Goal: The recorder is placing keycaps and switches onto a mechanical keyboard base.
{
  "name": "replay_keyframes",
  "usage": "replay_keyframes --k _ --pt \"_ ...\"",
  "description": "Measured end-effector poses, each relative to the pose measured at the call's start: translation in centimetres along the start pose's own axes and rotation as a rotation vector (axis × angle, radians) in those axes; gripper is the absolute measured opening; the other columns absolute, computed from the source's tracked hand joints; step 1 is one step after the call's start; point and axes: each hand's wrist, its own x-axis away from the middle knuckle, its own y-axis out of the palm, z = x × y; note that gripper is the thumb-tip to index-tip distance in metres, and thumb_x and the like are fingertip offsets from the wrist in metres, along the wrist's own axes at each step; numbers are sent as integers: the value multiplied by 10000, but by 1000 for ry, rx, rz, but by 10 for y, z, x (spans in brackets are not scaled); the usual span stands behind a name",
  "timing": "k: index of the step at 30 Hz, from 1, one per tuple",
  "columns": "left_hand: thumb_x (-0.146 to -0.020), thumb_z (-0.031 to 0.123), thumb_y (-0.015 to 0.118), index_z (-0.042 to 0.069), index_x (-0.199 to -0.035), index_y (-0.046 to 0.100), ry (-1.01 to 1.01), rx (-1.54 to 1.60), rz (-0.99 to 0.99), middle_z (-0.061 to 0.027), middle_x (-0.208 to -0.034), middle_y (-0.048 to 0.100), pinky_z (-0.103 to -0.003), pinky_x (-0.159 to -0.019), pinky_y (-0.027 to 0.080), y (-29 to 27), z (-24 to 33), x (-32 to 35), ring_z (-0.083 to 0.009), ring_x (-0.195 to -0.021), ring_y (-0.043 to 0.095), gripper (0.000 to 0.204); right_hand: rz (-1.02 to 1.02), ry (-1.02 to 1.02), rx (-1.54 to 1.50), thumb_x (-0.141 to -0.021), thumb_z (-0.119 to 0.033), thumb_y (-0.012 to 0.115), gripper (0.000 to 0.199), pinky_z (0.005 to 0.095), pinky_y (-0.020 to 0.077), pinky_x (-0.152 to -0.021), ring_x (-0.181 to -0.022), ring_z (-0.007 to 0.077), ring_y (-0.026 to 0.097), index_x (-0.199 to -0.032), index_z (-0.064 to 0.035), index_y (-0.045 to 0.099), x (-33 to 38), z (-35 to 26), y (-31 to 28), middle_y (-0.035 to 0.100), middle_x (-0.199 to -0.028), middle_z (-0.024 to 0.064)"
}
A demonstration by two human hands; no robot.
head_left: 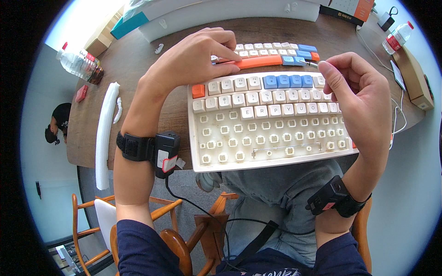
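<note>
Dark sleeves (142, 248) lie nearest the camera at the lower edge, with bare forearms extending forward from them. Each wrist carries a strapped black unit: left unit (166, 154), right unit (329, 198). Black cable (195, 205) runs from the left unit across the lap.

The keyboard (276, 133), in a pale case, lies at the near edge of the worktop (175, 115), between the forearms. Its two far rows carry keycaps, mainly white, with one orange cap at the far left corner and a blue group in the farthest row. The third row is partly capped; the rows nearer the person show uncapped pale sockets.

Loose keycaps (258, 46) in white, blue and orange stand in rows just beyond the keyboard. A long orange bar (260, 62) lies along their near side.

Left hand (198, 57): fingers bent, fingertips at the left end of the orange bar. Whether this grip is closed on the bar cannot be determined.

Right hand (354, 80): thumb and fingers pinched together. This grip has hold of a slender metallic tool (311, 64), its tip beside the blue loose caps.

Peripheral items: white foam strip (107, 138) at left; red-capped bottle (397, 39) and cardboard box (413, 78) at right.
</note>
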Motion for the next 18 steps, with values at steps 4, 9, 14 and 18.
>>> replay_keyframes --k 4,9,14,18 --pt "-794 199 753 42 -936 751 10 15 14 -68 -876 613 -306 -736 501 1 0 0 -193 -831 577 212 1 -1 -3 -919 -173 646 154 185 439 -582 -642 64 571 -940 -23 669 0 0 0 639 -731 20" --pt "-811 197 738 43 -943 747 -4 0 16 -70 -884 612 -316 -739 501 1 0 0 -193 -831 577 203 0 14 1 -915 -178 653 160 185 433 -574 -634 61 566 -934 -21 670 0 0 1 637 -720 21" --pt "-843 223 708 51 -989 723 -75 34 84 -65 -941 615 -318 -789 505 -15 -11 6 -186 -879 595 226 7 16 -7 -913 -179 655 162 185 434 -574 -630 61 564 -928 -19 671 0 -2 -1 635 -713 21" --pt "-807 296 736 76 -1116 657 -185 -18 35 -84 -1166 591 -334 -984 468 -20 -23 23 -241 -1123 568 387 12 21 25 -912 -166 654 157 186 446 -593 -639 63 564 -928 -10 666 1 -4 0 629 -715 23"
